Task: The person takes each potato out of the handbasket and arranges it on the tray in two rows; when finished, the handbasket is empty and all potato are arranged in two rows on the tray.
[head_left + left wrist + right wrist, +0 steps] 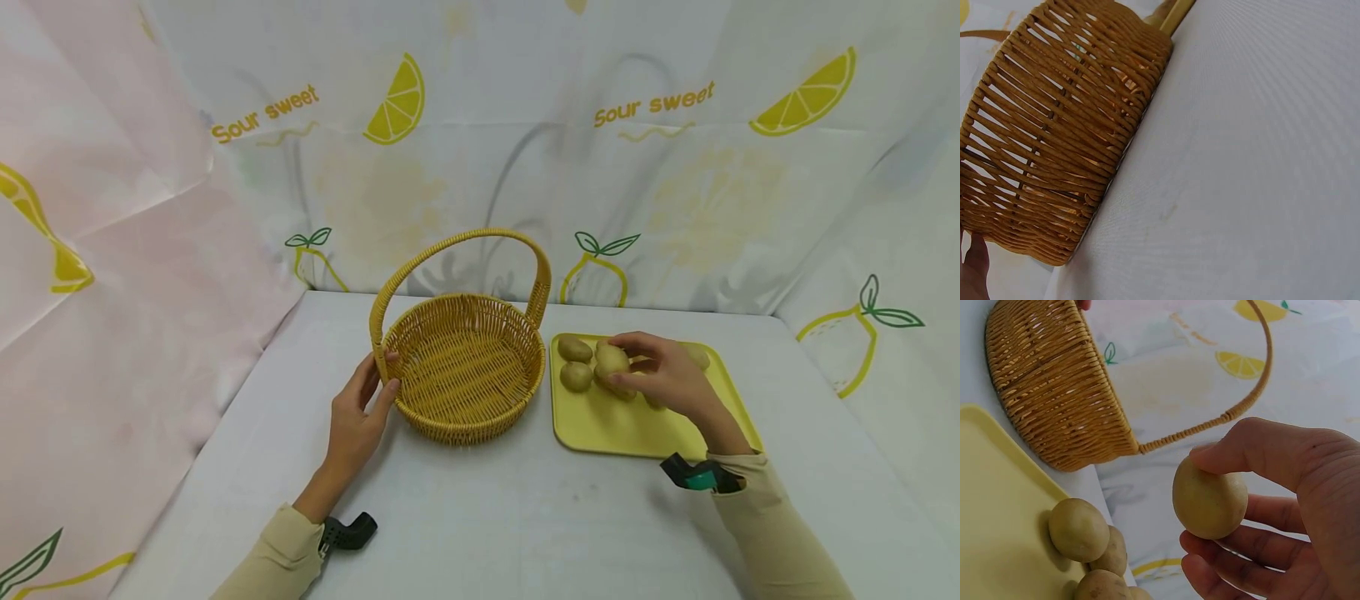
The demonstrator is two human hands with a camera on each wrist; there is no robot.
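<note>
A round woven basket (pixel 457 429) with a tall arched handle stands on the table, and nothing lies inside it. My left hand (pixel 358 423) grips its left rim at the foot of the handle, thumb outside and fingertips over the edge. In the left wrist view only part of that hand (pixel 974 269) shows beside the basket's wall (pixel 1054 125). Above the yellow tray (pixel 615 429), my right hand (pixel 663 375) pinches a potato (pixel 1210 497) between thumb and fingers. Several other potatoes (pixel 576 377) lie on the tray; the right hand partly hides some.
The tray sits just right of the basket on a white-covered table (pixel 480 517). Behind and at the sides hangs a lemon-printed cloth (pixel 465 167). The basket's handle (pixel 465 237) arches high above its rim.
</note>
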